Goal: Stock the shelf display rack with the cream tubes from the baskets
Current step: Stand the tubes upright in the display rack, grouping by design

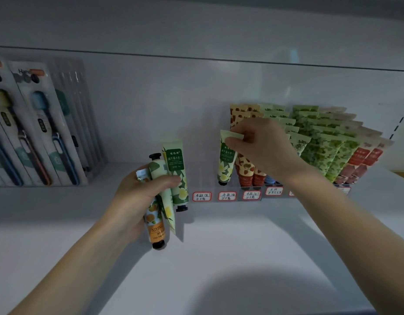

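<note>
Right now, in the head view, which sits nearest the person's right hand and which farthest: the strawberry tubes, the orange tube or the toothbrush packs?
From the right hand, which pinches a pale green tube:
1. strawberry tubes, in the rack just below that hand.
2. orange tube, to the left, gripped in the left hand.
3. toothbrush packs, at the shelf's far left.

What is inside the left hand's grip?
The left hand holds three cream tubes: an orange tube, cap down; a pale leaf-print tube, cap up; a green-labelled tube, cap down. Fingers cover their middles; anything behind them is hidden.
</note>
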A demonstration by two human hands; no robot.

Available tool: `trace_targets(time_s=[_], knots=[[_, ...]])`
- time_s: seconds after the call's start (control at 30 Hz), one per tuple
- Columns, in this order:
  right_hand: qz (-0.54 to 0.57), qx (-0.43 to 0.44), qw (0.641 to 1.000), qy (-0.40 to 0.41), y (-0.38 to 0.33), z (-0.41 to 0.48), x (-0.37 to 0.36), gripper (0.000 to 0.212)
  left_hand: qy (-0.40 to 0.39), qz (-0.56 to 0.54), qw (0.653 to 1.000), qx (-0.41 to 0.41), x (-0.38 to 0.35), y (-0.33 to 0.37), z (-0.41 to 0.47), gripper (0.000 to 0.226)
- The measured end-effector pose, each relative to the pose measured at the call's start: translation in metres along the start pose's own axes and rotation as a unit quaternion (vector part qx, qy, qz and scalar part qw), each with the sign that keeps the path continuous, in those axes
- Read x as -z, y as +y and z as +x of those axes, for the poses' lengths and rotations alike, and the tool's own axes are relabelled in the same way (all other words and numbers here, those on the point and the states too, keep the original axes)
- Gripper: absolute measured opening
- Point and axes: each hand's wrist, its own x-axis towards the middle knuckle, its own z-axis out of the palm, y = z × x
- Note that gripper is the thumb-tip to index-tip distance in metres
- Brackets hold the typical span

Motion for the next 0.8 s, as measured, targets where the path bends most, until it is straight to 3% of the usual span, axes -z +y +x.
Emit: trace_targets(time_s=[0.33, 0.53, 0.8], knots=[[-0.108, 0.019, 0.994, -0.027, -0.003, 0.014, 0.007, 0.017, -0.003, 0.005, 1.000, -0.004, 0.001, 0.000, -0.001, 0.012], [-0.066, 0.024, 0.997, 0.039, -0.007, 0.040, 0.019, 0.018, -0.006, 0.006, 1.000, 0.000, 0.002, 0.003, 0.000, 0.012], [-0.075, -0.005, 0.997, 0.010, -0.004, 0.093, 0.004, 0.018, 0.024, -0.004, 1.000, 0.001, -0.006, 0.019, 0.013, 0.009]])
